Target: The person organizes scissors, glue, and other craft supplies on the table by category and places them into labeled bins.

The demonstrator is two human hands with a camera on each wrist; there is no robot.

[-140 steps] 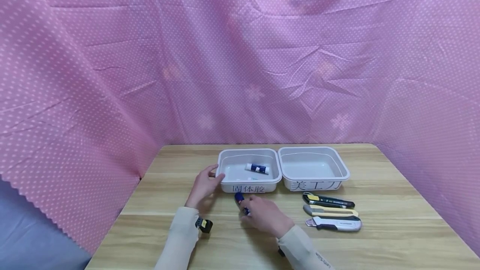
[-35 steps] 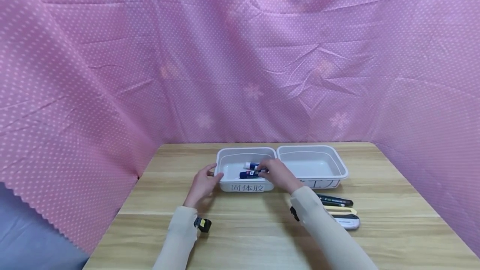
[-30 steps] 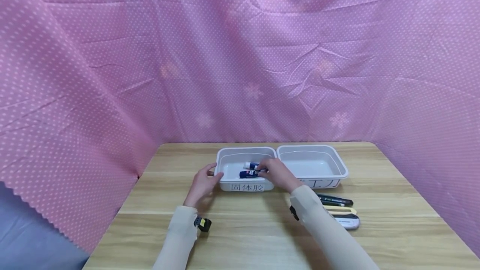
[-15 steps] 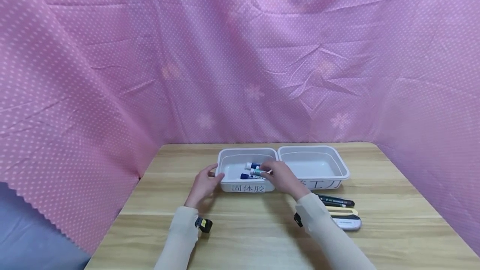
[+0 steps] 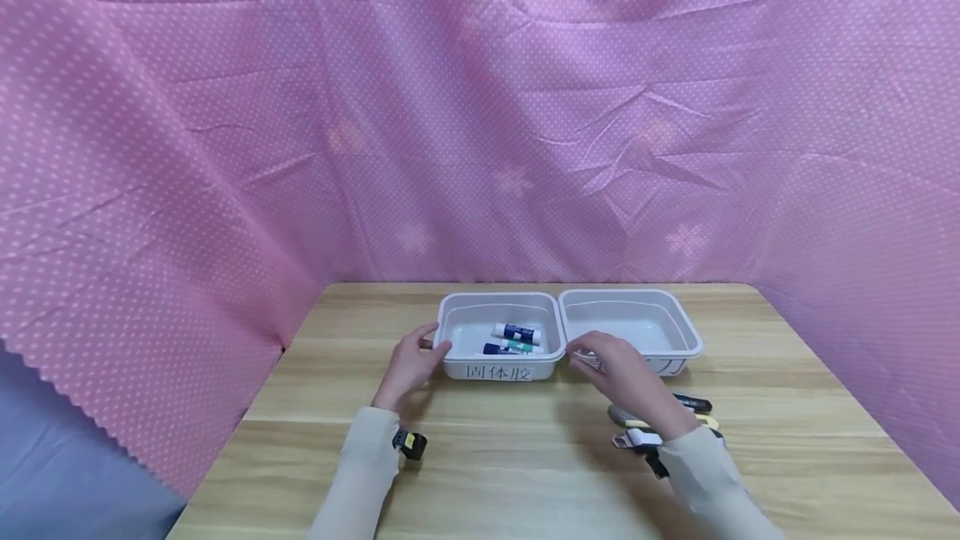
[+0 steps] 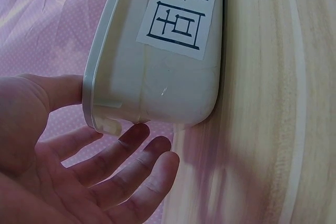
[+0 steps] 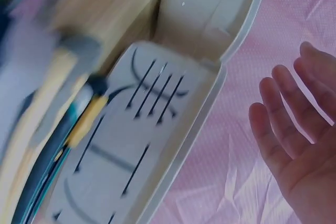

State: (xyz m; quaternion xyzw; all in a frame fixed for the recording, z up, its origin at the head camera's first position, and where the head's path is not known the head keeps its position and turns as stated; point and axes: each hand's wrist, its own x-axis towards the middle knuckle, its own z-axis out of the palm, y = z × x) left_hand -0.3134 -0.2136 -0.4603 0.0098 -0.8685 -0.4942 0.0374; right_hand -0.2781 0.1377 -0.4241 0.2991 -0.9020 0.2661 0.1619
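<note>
Head view. Left hand (image 5: 407, 369): thumb over the rim, fingers on the outer side, at the left end of a white rectangular plastic container (image 5: 452, 368) with a paper label in black characters. Contents: three cylindrical glue sticks, namely a navy stick with white ends (image 5: 517, 332), a white-and-green stick (image 5: 522, 347) and a dark blue stick (image 5: 493, 349), lying side by side. Change: half a second ago the right hand (image 5: 618, 369) held the white-and-green stick inside; now it is outside, holding nothing, and that stick lies between the other two. Judgement: the placing of this stick appears complete. Position: sticks near the right fingertips, with the container's right wall between. Also: a second white rectangular plastic container (image 5: 630, 293), adjoining; retractable utility knives, one black (image 5: 693, 403), one yellow (image 5: 707, 421), one white-and-black (image 5: 637, 438), partly behind the right wrist; wooden table (image 5: 487, 457).

Left wrist view. Thumb hooked over the rim; other fingers loosely curled, gaps between them, tips against or just beside the end wall. Sticks: not visible.

Right wrist view. Fingers relaxed and slightly apart, nothing between them, seemingly clear of the second container's rim. Knives: blurred, opposite side. Sticks: not visible.
</note>
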